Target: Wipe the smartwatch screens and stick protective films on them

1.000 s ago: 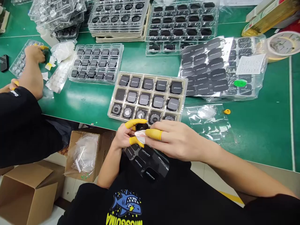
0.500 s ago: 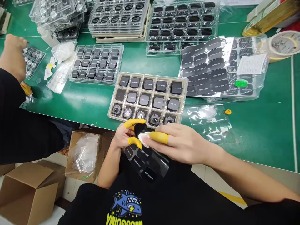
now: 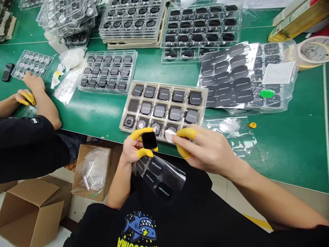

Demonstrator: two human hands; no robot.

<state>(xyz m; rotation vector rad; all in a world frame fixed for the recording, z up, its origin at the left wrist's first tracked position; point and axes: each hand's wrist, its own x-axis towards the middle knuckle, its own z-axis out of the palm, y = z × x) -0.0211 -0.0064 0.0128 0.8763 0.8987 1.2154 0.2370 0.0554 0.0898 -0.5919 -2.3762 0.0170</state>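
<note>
Between the yellow-cotted fingers of my left hand (image 3: 132, 147) sits a smartwatch body (image 3: 149, 140), its black glossy screen facing up. A clear sheet of black screen stickers (image 3: 156, 173) hangs below the same hand, apparently held in it too. My right hand (image 3: 208, 145), also in yellow finger cots, is closed on a white wiping cloth (image 3: 170, 136), a short way right of the watch and apart from it. Just beyond both hands lies a tray of watch bodies (image 3: 125, 106); most show covered screens, the front row shows sensor backs, and one pocket at left holds no watch.
More sticker sheets (image 3: 226, 73) lie at right near a tape roll (image 3: 313, 51) and a loose yellow finger cot (image 3: 252, 125). Stacked trays (image 3: 132, 24) stand at the back. A co-worker's hands (image 3: 33, 84) are at left. Cardboard boxes (image 3: 38, 206) stand on the floor.
My right hand has drawn the cloth away from the watch screen, to the right, uncovering the screen. The co-worker's raised arm has come down to the table by a tray.
</note>
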